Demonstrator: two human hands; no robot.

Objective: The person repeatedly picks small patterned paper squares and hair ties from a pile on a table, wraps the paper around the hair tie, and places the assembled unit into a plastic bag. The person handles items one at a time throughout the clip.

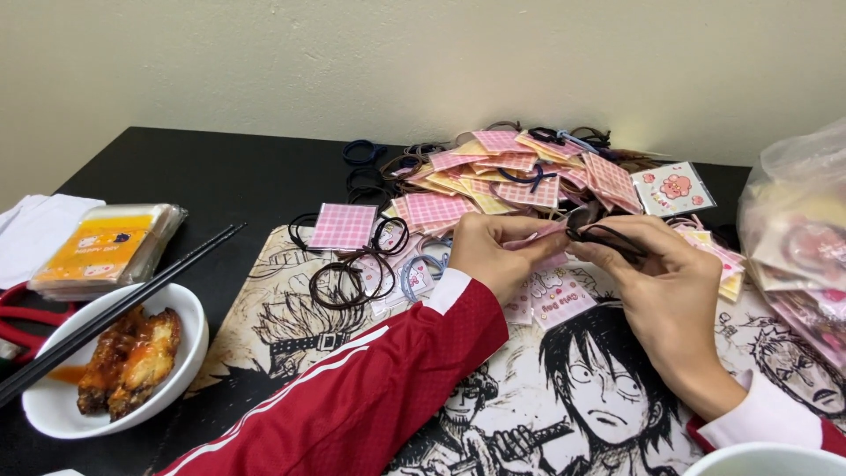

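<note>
My left hand (498,251), in a red sleeve with white stripes, pinches a pink checked card (539,236) at the middle of the table. My right hand (665,278) holds dark hair ties (608,236) against that card's right edge. Both hands meet above a black-and-white cartoon desk mat (291,326). Behind them lies a heap of pink and yellow checked cards (520,176) threaded with hair ties. More loose hair ties (348,278) and one pink card (342,226) lie to the left of my left hand.
A white bowl (181,353) with glazed chicken pieces sits at the front left, black chopsticks (123,304) resting across it. A stack of orange packets (106,247) lies behind it. A clear plastic bag (797,234) of packed items stands at the right. A white rim (767,460) shows bottom right.
</note>
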